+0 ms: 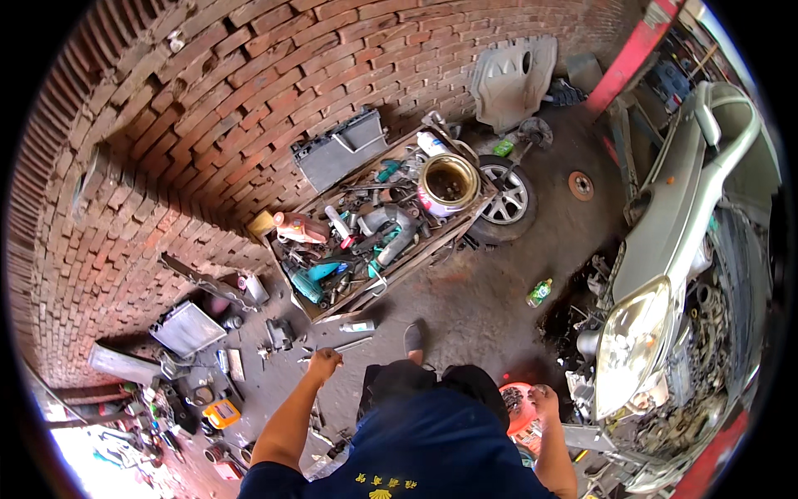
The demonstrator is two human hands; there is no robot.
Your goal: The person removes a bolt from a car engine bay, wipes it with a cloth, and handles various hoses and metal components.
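Note:
My right hand (544, 402) grips the rim of a red-orange plastic basin (526, 424), low at my right side. Dark small parts (512, 401) lie in the basin; their kind is too small to tell. My left hand (325, 363) is out to the left with its fingers curled closed. Whether anything is inside those fingers does not show. A thin metal rod (356, 344) appears right beside my left hand, and a small pale bottle or can (357, 327) lies on the floor just beyond it.
Ahead stands a wooden bench (391, 287) heaped with tools and an open paint can (449, 183). A wheel (504, 200) leans by its right end. To the right is a car with an exposed engine bay and a headlight (633, 345). A green bottle (539, 293) lies on the floor.

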